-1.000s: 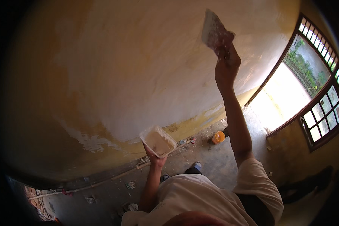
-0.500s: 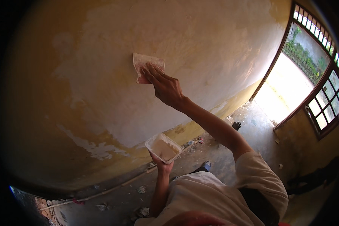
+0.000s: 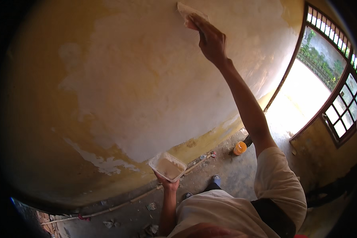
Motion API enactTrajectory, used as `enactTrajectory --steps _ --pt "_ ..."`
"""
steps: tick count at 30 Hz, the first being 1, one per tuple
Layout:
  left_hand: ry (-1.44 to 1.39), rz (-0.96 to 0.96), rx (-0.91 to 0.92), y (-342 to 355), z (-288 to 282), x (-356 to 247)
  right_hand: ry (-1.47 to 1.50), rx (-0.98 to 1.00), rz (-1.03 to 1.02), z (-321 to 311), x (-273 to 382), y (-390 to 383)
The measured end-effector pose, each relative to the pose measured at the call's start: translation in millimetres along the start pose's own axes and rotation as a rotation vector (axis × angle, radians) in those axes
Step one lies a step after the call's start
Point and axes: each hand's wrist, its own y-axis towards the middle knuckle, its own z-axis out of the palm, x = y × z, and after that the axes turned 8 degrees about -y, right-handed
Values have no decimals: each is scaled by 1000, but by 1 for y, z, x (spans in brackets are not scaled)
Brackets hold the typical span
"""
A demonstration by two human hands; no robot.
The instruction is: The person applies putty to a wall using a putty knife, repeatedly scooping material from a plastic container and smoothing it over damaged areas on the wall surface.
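Observation:
My right hand (image 3: 212, 43) is stretched far up against the wall (image 3: 123, 95), its fingers closed on a flat, squarish putty spreader (image 3: 187, 10) with pale smears on it. The blade lies against the plaster, tilted. Whitish filler coats a wide patch of the yellow wall around it. Low down, close to the wall, my left hand (image 3: 169, 184) grips a clear rectangular plastic tub (image 3: 179, 175) from below and the side. Creamy putty (image 3: 167, 168) lies in the tub and sticks to its inner walls.
An orange bucket (image 3: 240, 148) stands on the floor beyond my right arm. A long thin pole (image 3: 135, 199) lies along the wall's foot, among scraps of litter (image 3: 151, 206). An open doorway (image 3: 301, 91) and a paned window (image 3: 342, 106) are at the right.
My right hand has moved up and to the right along the wall with the spreader. The tub has shifted slightly left and down. The orange bucket has come into sight.

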Motion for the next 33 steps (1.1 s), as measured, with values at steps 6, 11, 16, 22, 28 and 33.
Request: enactTrajectory --steps 6,11,16,22,28,33 --pt "8 -3 7 -1 -10 1 56 291 -96 7 96 -124" --pt "7 -22 -38 -1 -13 -2 294 398 47 -18 114 -156" --pt "-5 -6 -27 4 -18 -6 362 168 186 -35 69 -104" --pt "-4 -30 -66 5 -18 0 27 -143 217 -27 -6 27" --pt "13 36 -60 -8 -10 2 -42 -50 127 21 16 25" --pt "3 26 -57 -1 -22 3 100 235 -32 15 93 -88"
